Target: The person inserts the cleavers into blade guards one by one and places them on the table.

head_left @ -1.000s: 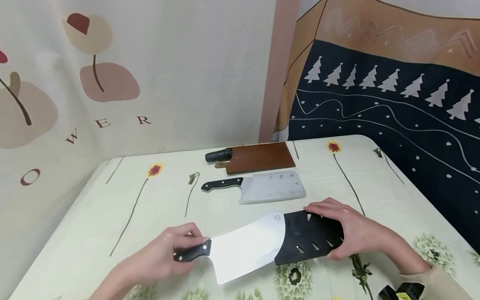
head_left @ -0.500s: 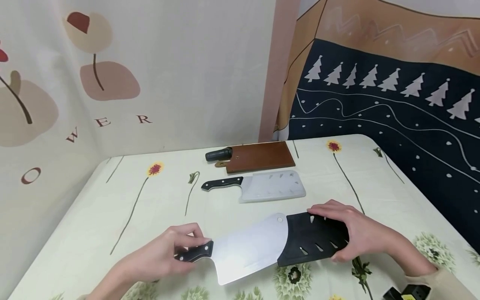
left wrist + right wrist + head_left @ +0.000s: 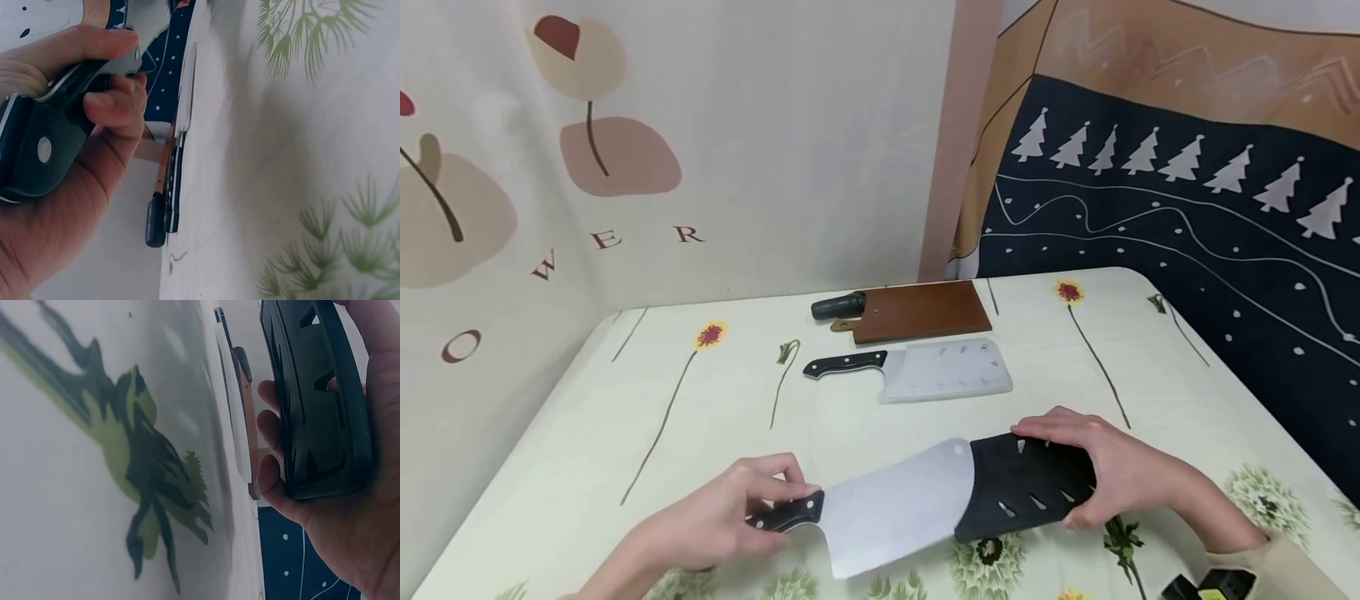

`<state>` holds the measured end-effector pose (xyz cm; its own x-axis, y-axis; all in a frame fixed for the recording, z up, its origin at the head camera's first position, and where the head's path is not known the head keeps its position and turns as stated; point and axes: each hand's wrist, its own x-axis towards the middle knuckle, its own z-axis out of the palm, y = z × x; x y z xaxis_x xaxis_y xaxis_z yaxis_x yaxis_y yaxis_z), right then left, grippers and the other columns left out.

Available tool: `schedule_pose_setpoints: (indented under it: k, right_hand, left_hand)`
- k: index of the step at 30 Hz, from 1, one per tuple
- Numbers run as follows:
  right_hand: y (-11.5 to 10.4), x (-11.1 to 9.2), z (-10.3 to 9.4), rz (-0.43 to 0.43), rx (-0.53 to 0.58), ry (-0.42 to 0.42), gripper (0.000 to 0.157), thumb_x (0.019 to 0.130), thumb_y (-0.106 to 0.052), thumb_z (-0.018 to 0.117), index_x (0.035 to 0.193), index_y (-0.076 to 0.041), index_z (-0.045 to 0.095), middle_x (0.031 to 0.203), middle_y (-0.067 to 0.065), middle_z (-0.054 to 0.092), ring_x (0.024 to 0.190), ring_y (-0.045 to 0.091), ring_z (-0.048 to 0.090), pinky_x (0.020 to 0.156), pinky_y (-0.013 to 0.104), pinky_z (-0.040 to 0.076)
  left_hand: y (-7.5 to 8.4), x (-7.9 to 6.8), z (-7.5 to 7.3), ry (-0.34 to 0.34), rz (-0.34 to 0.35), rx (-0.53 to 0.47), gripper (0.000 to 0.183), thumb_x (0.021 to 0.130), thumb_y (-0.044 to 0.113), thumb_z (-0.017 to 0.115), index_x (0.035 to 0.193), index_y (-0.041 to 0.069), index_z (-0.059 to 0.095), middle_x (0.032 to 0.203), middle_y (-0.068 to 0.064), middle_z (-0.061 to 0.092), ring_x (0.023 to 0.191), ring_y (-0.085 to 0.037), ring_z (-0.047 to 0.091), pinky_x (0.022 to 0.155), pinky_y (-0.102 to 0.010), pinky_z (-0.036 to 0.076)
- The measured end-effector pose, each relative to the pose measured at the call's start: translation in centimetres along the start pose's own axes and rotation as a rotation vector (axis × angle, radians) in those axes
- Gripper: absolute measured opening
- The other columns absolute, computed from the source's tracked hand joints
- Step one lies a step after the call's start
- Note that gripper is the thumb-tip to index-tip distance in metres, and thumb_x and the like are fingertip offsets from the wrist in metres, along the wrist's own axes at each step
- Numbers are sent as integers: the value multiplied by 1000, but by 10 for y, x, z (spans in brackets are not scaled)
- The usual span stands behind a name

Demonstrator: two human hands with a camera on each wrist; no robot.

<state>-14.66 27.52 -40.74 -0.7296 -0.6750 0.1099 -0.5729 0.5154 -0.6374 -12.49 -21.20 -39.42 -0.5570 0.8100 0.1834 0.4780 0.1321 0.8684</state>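
Observation:
A cleaver (image 3: 895, 504) with a broad steel blade is held above the near part of the table. My left hand (image 3: 722, 508) grips its black riveted handle (image 3: 47, 140), thumb and fingers curled round it. Over the far end of the blade sits a black slotted blade sheath (image 3: 1026, 487), covering the tip while the rest of the steel is bare. My right hand (image 3: 1120, 471) holds that sheath by its outer end, thumb at the lower edge and fingers at the upper one. In the right wrist view the fingers curl round the sheath (image 3: 322, 406).
Behind the hands lies a second cleaver (image 3: 846, 364) in a translucent white sheath (image 3: 951, 371). Farther back, a brown sheath or board (image 3: 925, 312) lies with a dark handle (image 3: 837, 307) at its left. A flower-print cloth covers the table (image 3: 700, 417); printed curtains (image 3: 790, 150) stand behind.
The cleaver and black sheath have shifted slightly downward in the head view, and the right hand sits a little farther right. Both grips are kept.

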Motion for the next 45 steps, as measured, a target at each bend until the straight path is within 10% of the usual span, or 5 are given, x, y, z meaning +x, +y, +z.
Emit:
schedule_pose_setpoints:
  k: [29, 45]
  right_hand:
    - [-5, -16, 2, -90, 24, 48, 96, 58, -24, 93, 147, -18, 56, 133, -7, 60, 117, 12, 55, 85, 33, 49]
    - [-14, -9, -5, -162, 138, -97, 91, 63, -28, 90, 147, -18, 57, 141, -5, 61, 125, 16, 53, 99, 37, 47]
  left_hand:
    - [13, 11, -8, -50, 18, 129, 47, 83, -4, 80, 128, 4, 72, 111, 5, 60, 101, -12, 59, 69, -26, 55]
    - [4, 16, 1, -69, -7, -53, 46, 81, -8, 77, 122, 14, 77, 101, 3, 62, 86, -10, 59, 63, -21, 51]
